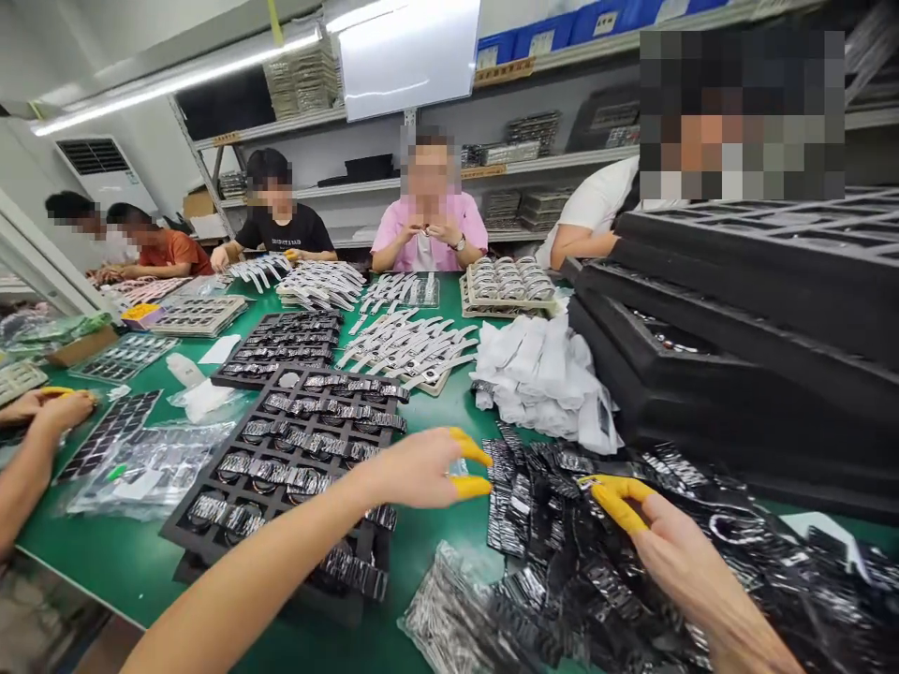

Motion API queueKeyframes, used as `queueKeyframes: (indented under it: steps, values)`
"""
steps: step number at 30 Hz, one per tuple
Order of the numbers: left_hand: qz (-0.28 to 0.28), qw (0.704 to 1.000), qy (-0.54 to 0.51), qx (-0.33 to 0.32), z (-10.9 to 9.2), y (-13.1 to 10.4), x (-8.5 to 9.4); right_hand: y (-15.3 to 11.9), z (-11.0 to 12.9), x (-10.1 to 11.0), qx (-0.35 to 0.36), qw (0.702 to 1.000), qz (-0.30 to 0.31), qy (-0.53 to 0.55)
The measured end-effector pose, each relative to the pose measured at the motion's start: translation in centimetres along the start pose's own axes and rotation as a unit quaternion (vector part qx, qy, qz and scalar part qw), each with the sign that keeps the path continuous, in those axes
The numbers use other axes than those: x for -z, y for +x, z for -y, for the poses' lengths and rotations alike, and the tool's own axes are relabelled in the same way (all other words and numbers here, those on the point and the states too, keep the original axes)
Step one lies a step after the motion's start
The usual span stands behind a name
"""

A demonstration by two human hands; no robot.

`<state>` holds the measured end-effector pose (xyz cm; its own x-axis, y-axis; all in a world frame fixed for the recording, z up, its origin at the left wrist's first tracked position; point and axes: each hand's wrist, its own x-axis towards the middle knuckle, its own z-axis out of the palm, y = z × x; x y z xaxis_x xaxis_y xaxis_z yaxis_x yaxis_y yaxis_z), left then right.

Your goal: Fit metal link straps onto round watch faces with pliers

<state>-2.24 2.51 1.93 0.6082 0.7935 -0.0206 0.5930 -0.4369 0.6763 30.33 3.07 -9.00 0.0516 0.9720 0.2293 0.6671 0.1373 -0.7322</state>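
Observation:
My left hand point(428, 470), with yellow finger covers on thumb and forefinger, reaches over the green table. Its fingers are apart, with nothing plainly gripped; a small clear patch shows behind them. It is between a black foam tray point(271, 505) of watches with black link bands and a heap of black link watch bands point(554, 552). My right hand point(656, 524), also in yellow finger covers, is closed over that heap. Its fingertips pinch the end of a black watch band point(580, 505), where a small shiny part shows; the rest blends into the heap.
White wrapped pieces point(534, 374) are piled behind the heap. Black foam trays point(702, 393) are stacked high at right. A clear bag of thin strips point(456, 618) is near the front. Another person's hands point(60, 407) are at left; several people sit across the table.

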Motion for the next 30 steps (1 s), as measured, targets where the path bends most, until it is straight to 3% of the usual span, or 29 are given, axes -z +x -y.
queueKeyframes:
  steps: [4, 7, 10, 13, 15, 17, 19, 22, 25, 26, 28, 30]
  values:
    - [-0.013, 0.996, -0.093, 0.0, 0.8, 2.8, -5.2, -1.7, 2.1, -0.9, -0.04, 0.973, 0.052, 0.222]
    - [0.015, 0.979, -0.201, -0.018, 1.9, 3.3, -7.3, -3.2, 3.7, -2.6, -0.041, 0.952, 0.098, 0.288]
    - [0.033, 0.978, -0.203, -0.022, 2.2, 3.0, -7.8, -3.7, 4.6, -4.1, -0.051, 0.938, 0.115, 0.322]
    - [-0.033, 0.991, -0.131, 0.022, 2.2, 2.6, -7.5, -3.4, 4.8, -5.0, -0.075, 0.924, 0.111, 0.358]
    - [-0.086, 0.989, -0.113, 0.028, 2.2, 2.4, -7.0, -3.3, 4.8, -5.6, -0.096, 0.91, 0.145, 0.376]
    - [-0.132, 0.98, -0.152, -0.007, 2.1, 2.2, -6.4, -3.5, 5.1, -6.2, -0.114, 0.894, 0.201, 0.384]
    - [-0.179, 0.954, -0.236, -0.052, 1.9, 2.2, -5.8, -4.0, 5.7, -6.6, -0.115, 0.884, 0.249, 0.38]
    - [-0.234, 0.876, -0.418, -0.061, 1.5, 2.3, -4.8, -4.8, 6.9, -6.7, -0.061, 0.885, 0.317, 0.336]
    - [-0.22, 0.776, -0.591, -0.011, 1.6, 2.4, -4.0, -5.6, 7.7, -6.4, 0.037, 0.884, 0.414, 0.215]
    - [-0.208, 0.755, -0.622, 0.007, 1.7, 2.4, -3.9, -5.9, 7.8, -6.5, 0.07, 0.887, 0.428, 0.157]
    - [-0.206, 0.737, -0.643, 0.036, 2.1, 2.5, -3.7, -6.5, 7.4, -6.9, 0.118, 0.902, 0.414, 0.036]
    - [-0.215, 0.738, -0.637, 0.065, 2.3, 2.6, -3.9, -7.2, 6.8, -7.7, 0.146, 0.912, 0.38, -0.059]
